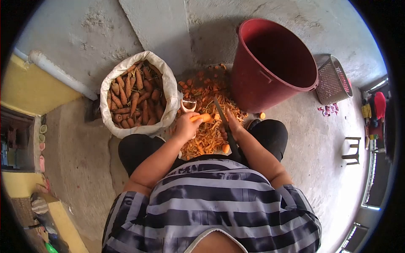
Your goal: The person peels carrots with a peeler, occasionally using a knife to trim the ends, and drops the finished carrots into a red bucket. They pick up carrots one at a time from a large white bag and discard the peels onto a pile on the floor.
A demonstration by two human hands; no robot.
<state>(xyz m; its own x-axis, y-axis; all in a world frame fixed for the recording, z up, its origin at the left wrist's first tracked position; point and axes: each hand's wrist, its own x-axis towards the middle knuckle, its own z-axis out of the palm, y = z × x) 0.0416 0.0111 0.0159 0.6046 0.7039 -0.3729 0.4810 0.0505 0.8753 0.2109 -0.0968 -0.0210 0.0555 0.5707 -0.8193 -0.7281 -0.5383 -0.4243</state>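
A peeled orange carrot [201, 118] is in my left hand [185, 125], its fingers wrapped round it. A peeler [188, 105] with a pale frame shows just beyond that hand. My right hand [234, 125] is beside a long dark knife [221, 113], whose blade points away from me; the fingers look closed around its handle, partly hidden. Between my knees, orange peelings [202, 141] and cut carrot ends cover the ground under both hands. A peeled carrot piece [226, 148] lies near my lap.
An open white sack [168, 90] of unpeeled carrots [135, 99] stands at the left. A tall dark red bucket [253, 80] is at the right, with a grey mesh basket [333, 80] beyond it. A grey wall [168, 25] rises behind them.
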